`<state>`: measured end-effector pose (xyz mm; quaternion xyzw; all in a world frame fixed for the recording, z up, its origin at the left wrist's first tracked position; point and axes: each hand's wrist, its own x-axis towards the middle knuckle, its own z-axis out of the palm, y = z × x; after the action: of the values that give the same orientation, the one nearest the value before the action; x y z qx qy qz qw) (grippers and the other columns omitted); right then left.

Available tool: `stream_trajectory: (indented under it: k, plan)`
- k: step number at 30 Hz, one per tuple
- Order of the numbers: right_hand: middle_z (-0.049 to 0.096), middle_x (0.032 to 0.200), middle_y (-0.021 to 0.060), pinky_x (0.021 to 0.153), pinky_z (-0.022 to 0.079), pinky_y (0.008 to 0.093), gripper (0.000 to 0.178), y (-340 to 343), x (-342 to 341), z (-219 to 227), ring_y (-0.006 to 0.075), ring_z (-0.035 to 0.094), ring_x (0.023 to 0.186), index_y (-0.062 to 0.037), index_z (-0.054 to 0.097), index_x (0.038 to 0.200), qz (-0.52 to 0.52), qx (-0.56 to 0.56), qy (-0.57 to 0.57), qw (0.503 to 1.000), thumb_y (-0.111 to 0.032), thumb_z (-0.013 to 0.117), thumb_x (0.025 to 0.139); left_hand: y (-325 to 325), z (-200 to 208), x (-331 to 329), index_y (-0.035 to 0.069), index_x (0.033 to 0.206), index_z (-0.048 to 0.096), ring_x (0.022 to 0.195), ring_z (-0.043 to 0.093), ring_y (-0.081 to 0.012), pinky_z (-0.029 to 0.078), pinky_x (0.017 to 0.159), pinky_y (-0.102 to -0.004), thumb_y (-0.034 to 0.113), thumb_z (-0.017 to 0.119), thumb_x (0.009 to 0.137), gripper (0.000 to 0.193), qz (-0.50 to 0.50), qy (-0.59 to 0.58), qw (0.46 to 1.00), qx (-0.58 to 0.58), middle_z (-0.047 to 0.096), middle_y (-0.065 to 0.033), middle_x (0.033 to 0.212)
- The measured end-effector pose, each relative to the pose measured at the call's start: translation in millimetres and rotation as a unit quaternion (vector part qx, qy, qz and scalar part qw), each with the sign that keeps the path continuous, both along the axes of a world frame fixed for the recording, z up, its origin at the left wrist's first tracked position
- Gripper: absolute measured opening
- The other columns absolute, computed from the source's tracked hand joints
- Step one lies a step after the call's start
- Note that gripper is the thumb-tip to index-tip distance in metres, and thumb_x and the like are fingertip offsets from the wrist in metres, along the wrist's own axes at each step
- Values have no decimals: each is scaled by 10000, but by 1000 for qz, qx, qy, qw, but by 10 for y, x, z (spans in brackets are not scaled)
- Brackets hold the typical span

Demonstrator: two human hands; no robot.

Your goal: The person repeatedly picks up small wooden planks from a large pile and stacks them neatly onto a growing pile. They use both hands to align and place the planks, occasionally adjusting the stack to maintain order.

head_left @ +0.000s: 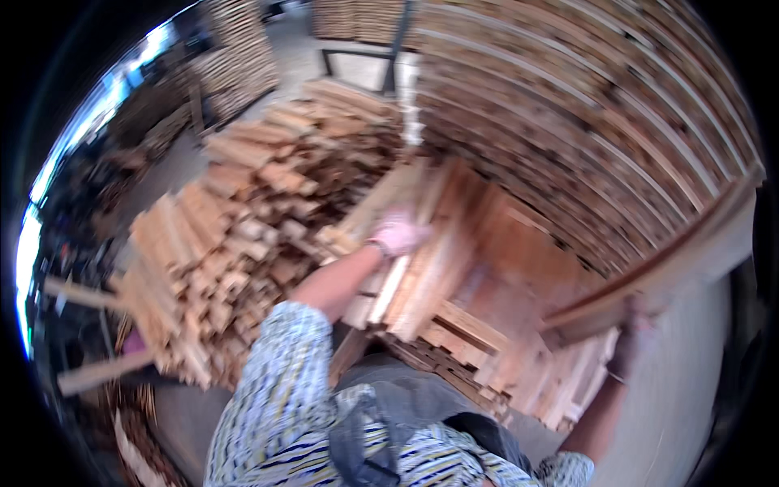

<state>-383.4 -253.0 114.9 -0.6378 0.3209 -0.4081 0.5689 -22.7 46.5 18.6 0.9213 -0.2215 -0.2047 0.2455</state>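
My left hand (399,233), in a pale pink glove, is over the light wooden boards (426,268) at the left part of the stack in front of me. Its fingers are smeared by motion, so I cannot tell whether they grip a board. On the right, my right hand (635,334) is closed on a long wooden plank (649,276). The plank is lifted at a slant, its near end over the stack and its far end toward the right rim. Reddish-brown boards (511,252) lie side by side between my hands.
A large heap of short wooden pieces (235,260) rises on the left. A tall wall of layered boards (568,122) stands behind the stack. Grey floor (682,373) shows at the right. More stacked wood (235,69) and a dark metal frame (361,61) stand farther back.
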Motion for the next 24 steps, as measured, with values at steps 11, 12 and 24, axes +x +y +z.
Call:
stream_trajectory:
  k: [11, 12, 24]
  plan:
    - [378, 1527, 235, 1171, 351, 398, 1272, -20, 399, -1242, 325, 410, 1397, 41, 68, 1574, -75, -62, -83, 992, -376, 895, 701, -68, -201, 50, -7, 1544, 300, 1419, 371, -448, 323, 1177, -442, 448, 675, 872, 894, 24, -80, 996, -21, 360, -320, 1530]
    - [367, 1531, 251, 1175, 344, 400, 1287, -95, 324, -1095, 342, 394, 1410, 44, 61, 1575, -67, -94, -34, 993, -411, 886, 699, -72, -210, 72, -1, 1548, 299, 1426, 363, -445, 318, 1180, -439, 445, 677, 872, 893, 23, -81, 996, -17, 345, -320, 1541]
    - [555, 1345, 202, 1039, 446, 429, 922, 133, -447, -1422, 332, 546, 1259, -105, 338, 1524, -7, -118, 643, 757, -443, 757, 775, 19, -542, 344, -2, 1553, 310, 1469, 315, -385, 258, 1200, -383, 440, 652, 887, 869, 14, -52, 996, -71, 321, -267, 1586]
